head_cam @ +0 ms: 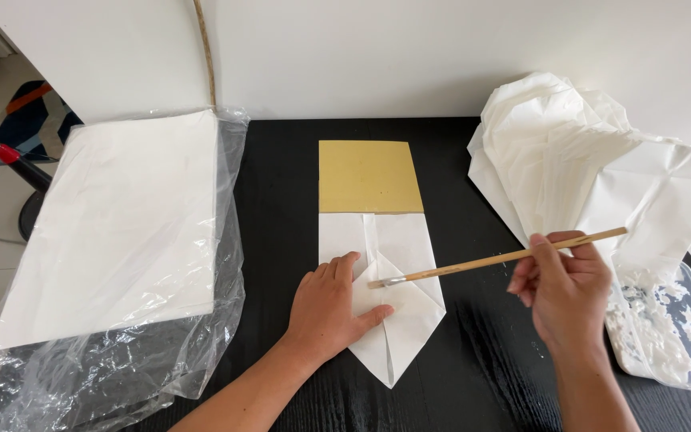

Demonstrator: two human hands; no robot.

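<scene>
A black wood-grain counter [473,376] is butting against a plain white wall [409,56]. Pale floor tiles and a patterned mat are showing past its edge at 10 o'clock, with a thin wooden stick [205,52] leaning on the wall at 11 o'clock.

At 9 o'clock a flat stack of white paper sheets [121,224] is lying on crinkled clear plastic wrap [121,376]. At 2 o'clock a loose heap of folded white paper pieces [593,160] is leaning against the wall. At 4 o'clock a clear plastic tray [681,336] is holding lumpy white paste.

At centre, a white paper piece [401,320] folded to a downward point is lying flat on the counter, its top end tucked under a tan rectangular card [369,176] at 12 o'clock.

The left hand [329,308] is resting palm down on the paper's left half, fingers [345,264] held together and extended, thumb spread out across the folded flap, gripping nothing.

The right hand [569,292] is hovering above the counter between paper and tray, fingers [525,280] curled closed around a slender wooden-handled brush [497,258]. The brush is slanting down to the left, its metal ferrule and bristle tip meeting the paper just beside the left fingertips.
</scene>
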